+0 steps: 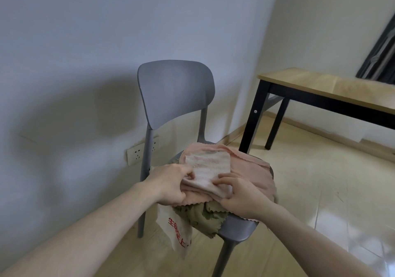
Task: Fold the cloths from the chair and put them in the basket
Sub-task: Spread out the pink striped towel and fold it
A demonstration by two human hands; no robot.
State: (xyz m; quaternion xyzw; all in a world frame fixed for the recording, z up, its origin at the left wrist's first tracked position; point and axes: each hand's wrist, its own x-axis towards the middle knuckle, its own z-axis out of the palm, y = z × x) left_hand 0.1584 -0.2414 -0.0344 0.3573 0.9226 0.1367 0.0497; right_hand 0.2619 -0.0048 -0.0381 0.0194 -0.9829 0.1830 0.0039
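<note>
Pinching the folded pink cloth [208,171] with both your left hand [171,185] and right hand [241,195] at the chair [237,227] seat's front edge, you risk dragging the loose olive cloth [203,217] off underneath

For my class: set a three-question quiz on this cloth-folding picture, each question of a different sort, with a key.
1. True or false: the pink cloth lies on the table.
2. Which cloth hangs off the chair seat's front? A pink, B white printed cloth, C none.
3. Fill in: both the left hand and the right hand hold the ____ cloth.

Key: 1 false; 2 B; 3 pink.
</note>
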